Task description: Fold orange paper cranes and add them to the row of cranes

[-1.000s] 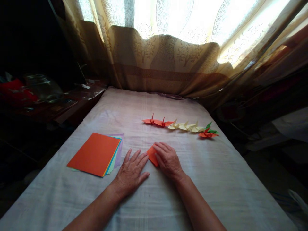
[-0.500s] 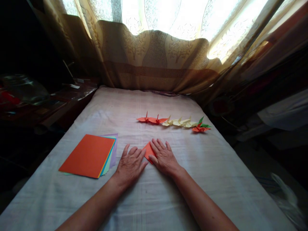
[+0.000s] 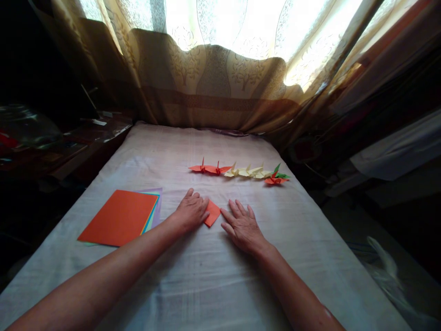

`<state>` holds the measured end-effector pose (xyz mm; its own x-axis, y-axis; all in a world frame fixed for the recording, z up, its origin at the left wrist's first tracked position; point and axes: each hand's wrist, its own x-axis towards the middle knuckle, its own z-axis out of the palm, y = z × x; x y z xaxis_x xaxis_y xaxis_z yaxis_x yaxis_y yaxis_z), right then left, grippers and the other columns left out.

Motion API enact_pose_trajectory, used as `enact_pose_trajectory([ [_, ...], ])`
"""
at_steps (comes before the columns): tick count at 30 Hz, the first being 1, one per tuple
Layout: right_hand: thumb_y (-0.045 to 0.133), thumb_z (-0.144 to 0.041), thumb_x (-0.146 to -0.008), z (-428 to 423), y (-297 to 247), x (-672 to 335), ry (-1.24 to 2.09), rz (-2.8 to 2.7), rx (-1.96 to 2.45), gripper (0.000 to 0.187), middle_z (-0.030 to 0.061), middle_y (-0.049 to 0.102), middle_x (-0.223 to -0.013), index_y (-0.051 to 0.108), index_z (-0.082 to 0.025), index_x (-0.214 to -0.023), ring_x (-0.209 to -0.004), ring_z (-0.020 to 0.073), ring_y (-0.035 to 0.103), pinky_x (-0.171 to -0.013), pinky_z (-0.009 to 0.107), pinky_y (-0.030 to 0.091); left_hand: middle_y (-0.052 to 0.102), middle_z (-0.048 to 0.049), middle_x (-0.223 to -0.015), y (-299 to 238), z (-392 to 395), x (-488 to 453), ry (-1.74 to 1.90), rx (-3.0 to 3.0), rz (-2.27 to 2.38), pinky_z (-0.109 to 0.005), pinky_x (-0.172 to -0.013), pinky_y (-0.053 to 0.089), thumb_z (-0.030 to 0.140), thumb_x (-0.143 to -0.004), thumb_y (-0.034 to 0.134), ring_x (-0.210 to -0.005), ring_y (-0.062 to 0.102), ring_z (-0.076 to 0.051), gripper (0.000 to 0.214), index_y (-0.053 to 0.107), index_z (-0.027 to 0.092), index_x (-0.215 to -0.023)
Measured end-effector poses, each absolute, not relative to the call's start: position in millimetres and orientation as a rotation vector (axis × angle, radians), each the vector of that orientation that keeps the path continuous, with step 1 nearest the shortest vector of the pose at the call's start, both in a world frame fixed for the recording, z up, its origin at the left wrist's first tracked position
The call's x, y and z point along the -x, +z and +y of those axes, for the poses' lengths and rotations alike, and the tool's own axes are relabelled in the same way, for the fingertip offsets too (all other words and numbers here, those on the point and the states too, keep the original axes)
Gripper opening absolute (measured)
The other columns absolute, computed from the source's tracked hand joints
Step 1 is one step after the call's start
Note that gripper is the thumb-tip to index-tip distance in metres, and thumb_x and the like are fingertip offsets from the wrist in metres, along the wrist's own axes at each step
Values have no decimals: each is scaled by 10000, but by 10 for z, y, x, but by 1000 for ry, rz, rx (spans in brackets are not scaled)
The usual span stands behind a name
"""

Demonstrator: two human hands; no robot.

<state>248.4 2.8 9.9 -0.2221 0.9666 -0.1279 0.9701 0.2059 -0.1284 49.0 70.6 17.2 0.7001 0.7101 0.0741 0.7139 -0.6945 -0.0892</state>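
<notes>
A small folded orange paper (image 3: 212,214) lies on the cloth-covered table (image 3: 213,276). My left hand (image 3: 191,211) rests on its left part with fingers bent and pressing down. My right hand (image 3: 242,226) lies flat on the cloth just right of the paper, fingers spread, holding nothing. A stack of coloured sheets (image 3: 119,217) with an orange one on top lies to the left of my left hand.
A row of folded paper cranes (image 3: 239,171), orange, pale yellow and green, stands farther back on the table. Patterned curtains (image 3: 213,82) hang behind. A dark cluttered side surface (image 3: 51,142) sits on the left. The table edge drops off at right.
My left hand moved forward onto the orange paper. My right hand slid off it to the right. The view shifted rightward, so the cranes sit farther left in the picture.
</notes>
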Motion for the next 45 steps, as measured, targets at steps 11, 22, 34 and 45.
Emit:
enact_pose_trajectory([
  [11,382,-479,-990,-98,-179,-2416,-316,2745,-1737,559,74,326,-1537,351,-213,-1481,-1440,241,263,-1176,539,134,663,-125,-1025,128,634,-365,-66,2792,-1228,-438,-976,294,483,-890,554,-989,557,-288,507,557,152,-1274],
  [22,446,-459,-974,-187,-88,-2266,-373,2815,-1712,558,102,364,-1513,394,-187,-1458,-1414,261,321,-1160,564,177,674,-123,-959,208,630,-367,-39,2796,-1234,-447,-952,320,516,-867,587,-936,575,-292,455,630,153,-1139],
  [34,549,-361,-930,-322,-120,-2326,-300,2925,-1824,414,105,536,-1400,555,-197,-1309,-1315,291,446,-1120,554,228,614,-119,-1260,90,473,-38,-228,2787,-1374,-455,-968,362,317,-907,565,-1145,547,-291,329,597,213,-1217],
  [45,644,-274,-869,-108,-80,-2214,-170,3024,-1961,222,81,686,-1114,656,-227,-1085,-1040,246,585,-961,440,389,659,-41,-1264,-46,429,110,-455,3017,-1291,-538,-1105,228,344,-918,565,-1250,511,-298,346,594,273,-1255],
])
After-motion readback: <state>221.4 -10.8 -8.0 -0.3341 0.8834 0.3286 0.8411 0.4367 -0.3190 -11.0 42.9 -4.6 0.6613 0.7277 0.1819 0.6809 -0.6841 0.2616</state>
